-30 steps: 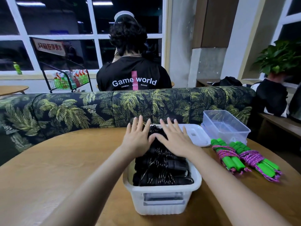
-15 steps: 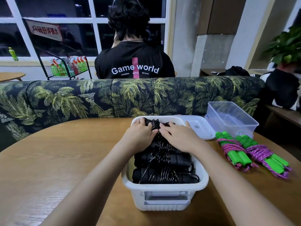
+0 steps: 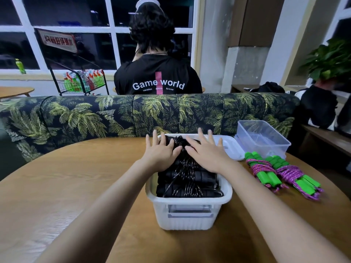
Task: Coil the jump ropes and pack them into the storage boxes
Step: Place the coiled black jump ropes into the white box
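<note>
Both the left hand [image 3: 161, 151] and right hand [image 3: 206, 152] are pressing flat, fingers spread, gripping nothing, likely seating the black jump ropes [image 3: 188, 179] beneath them into the white storage box [image 3: 187, 215].

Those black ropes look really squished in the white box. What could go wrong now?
1. The black jump ropes are heaped about level with the white box rim. Once the left hand and right hand stop pressing, they may spring up and keep the lid from closing.
2. The green-handled ropes lie near the table edge, beside the right forearm. An elbow might knock them off.
</note>
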